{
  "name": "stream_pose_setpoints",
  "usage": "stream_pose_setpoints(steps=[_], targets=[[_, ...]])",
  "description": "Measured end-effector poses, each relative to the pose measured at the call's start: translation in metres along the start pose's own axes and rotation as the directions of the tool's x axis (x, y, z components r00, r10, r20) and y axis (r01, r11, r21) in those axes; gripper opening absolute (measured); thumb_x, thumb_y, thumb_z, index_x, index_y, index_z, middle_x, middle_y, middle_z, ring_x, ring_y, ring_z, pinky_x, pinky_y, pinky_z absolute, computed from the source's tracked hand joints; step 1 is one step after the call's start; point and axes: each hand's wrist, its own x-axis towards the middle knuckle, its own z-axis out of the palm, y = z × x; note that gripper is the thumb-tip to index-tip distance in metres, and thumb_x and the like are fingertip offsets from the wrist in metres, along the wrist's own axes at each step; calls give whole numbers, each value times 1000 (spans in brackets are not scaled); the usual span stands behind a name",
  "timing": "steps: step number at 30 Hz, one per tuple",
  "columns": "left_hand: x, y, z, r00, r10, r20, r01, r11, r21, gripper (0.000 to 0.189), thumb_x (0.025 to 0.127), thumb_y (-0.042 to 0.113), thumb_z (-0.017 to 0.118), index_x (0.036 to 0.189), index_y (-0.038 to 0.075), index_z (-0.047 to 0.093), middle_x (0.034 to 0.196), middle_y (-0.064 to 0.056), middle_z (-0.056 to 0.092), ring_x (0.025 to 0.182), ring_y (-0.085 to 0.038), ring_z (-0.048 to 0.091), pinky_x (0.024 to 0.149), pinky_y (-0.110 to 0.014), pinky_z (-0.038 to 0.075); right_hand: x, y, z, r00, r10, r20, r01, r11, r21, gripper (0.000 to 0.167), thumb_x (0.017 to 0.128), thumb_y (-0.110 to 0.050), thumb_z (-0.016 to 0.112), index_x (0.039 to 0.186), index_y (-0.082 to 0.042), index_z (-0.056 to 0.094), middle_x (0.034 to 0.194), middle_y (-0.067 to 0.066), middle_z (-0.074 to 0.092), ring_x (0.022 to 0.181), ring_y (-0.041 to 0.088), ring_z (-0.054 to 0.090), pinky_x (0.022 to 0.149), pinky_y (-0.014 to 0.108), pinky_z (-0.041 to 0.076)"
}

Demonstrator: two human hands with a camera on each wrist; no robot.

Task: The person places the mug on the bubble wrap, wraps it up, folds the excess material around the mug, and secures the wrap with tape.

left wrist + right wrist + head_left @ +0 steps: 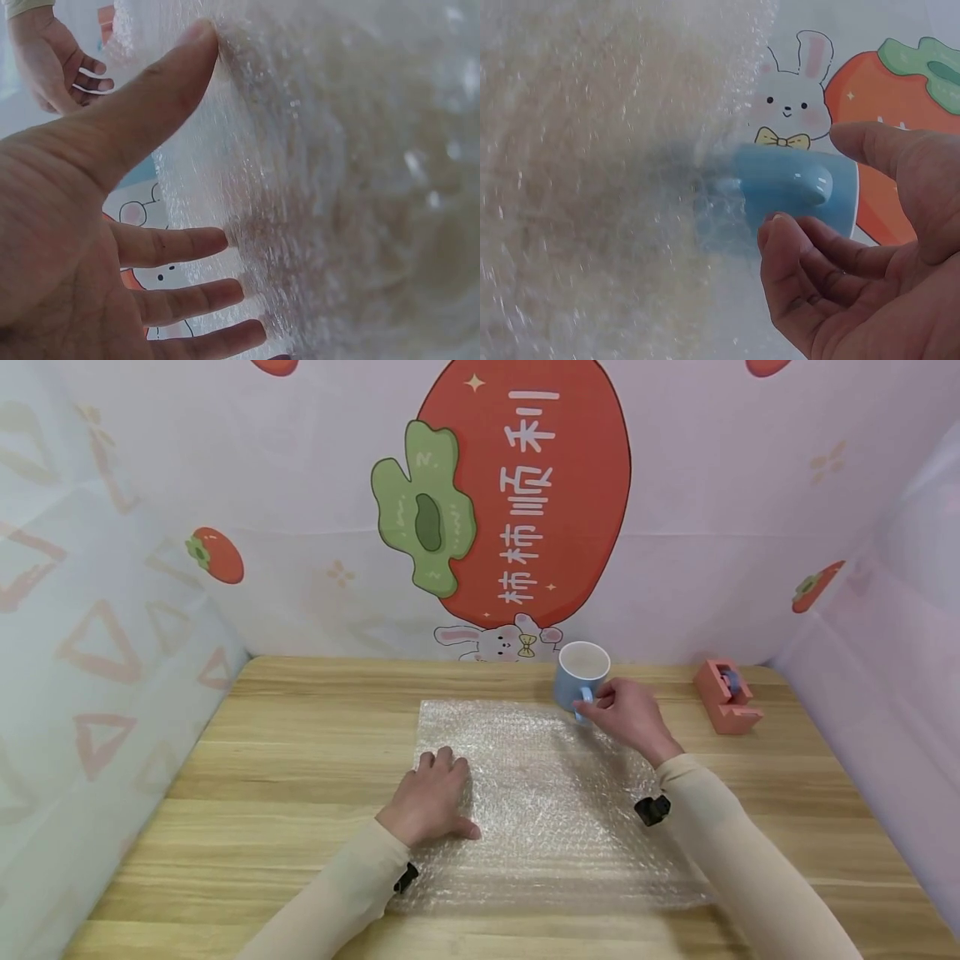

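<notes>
The right hand, thumb and fingers parted, gripped nothing beside the blue mug at the far edge of the bubble wrap; the left hand lay spread over its left side. Farther right we saw a tape dispenser.

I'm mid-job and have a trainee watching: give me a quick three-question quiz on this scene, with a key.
1. In the head view, what stands to the right of the mug? a) scissors b) tape dispenser c) lamp
2. Fill in: the left hand rests on the ____.
3. True or false: the left hand is nearer the mug than the right hand is.

Key: 1. b. 2. bubble wrap. 3. False; the right hand is at its handle.
</notes>
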Motion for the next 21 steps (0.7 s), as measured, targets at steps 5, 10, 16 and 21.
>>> stream_pose_setpoints(steps=[5,10,16,21], targets=[[1,-3,-1,1000,11,-4,-11,1000,-1,87,63,56,91,124,5,58,127,-18,52,114,-40,51,83,-51,53,1,-2,9,999,17,-36,-17,1000,11,43,92,-34,75,105,5,65,97,18,69,83,27,64,62,31,52],[2,-8,0,997,58,-42,-58,998,2,98,61,57,92,136,7,52,131,-20,51,124,-42,47,99,-55,45,2,-5,14,998,41,-40,-39,998,52,40,94,-31,73,106,6,64,99,20,69,85,29,65,67,35,56],[5,-15,2,992,121,-43,-122,992,-18,101,63,55,92,141,5,52,150,-25,40,141,-45,35,115,-57,32,1,-5,19,995,66,-77,-59,994,91,36,95,-32,71,102,3,64,94,16,67,83,27,62,66,33,52],[9,-19,4,989,148,-20,-149,989,-22,99,65,56,91,140,5,52,155,-23,37,143,-44,34,116,-54,32,3,-2,27,989,97,-114,-77,982,171,34,94,-29,70,101,3,65,94,15,66,84,25,61,66,29,50]])
